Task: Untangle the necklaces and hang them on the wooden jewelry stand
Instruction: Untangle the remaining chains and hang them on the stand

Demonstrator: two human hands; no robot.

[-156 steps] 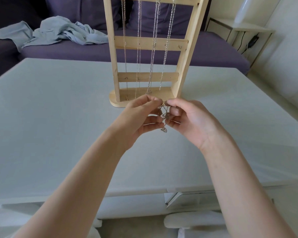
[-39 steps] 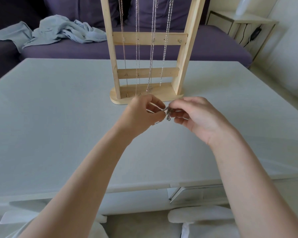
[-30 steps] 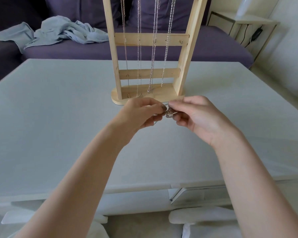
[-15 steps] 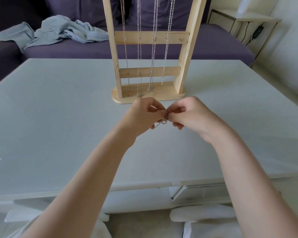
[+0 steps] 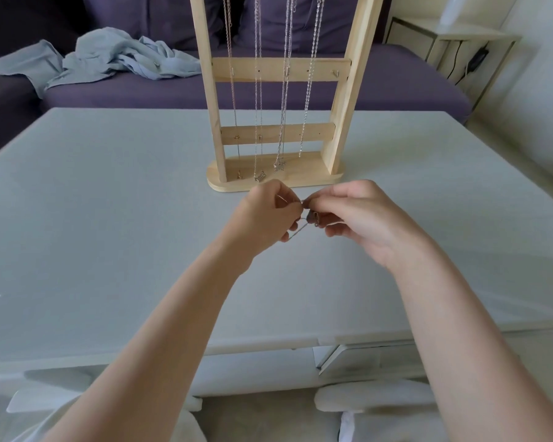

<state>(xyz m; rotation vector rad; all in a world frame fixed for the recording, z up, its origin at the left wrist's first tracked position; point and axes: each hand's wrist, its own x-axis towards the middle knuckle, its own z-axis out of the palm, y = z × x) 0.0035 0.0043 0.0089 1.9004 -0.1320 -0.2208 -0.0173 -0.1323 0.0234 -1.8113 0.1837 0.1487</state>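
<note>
A wooden jewelry stand (image 5: 276, 177) rises at the middle of the grey table, with several silver necklaces (image 5: 283, 90) hanging down its rungs. Just in front of its base I hold a small tangle of silver chain (image 5: 313, 217) above the table. My left hand (image 5: 265, 218) pinches one part of the chain, and a thin strand runs from it down toward its lower fingers. My right hand (image 5: 355, 215) pinches the knotted part with thumb and forefinger. The fingertips of both hands nearly touch. Most of the chain is hidden inside the fingers.
The grey table (image 5: 109, 224) stretches wide on both sides of my hands. Behind it stands a purple sofa (image 5: 396, 81) with a crumpled blue-grey cloth (image 5: 109, 55) on it. A small side table (image 5: 454, 43) stands at the back right.
Both hands stay pinched on the chain in front of the stand. My hands have drawn slightly apart and a short taut strand now shows below my left fingers.
</note>
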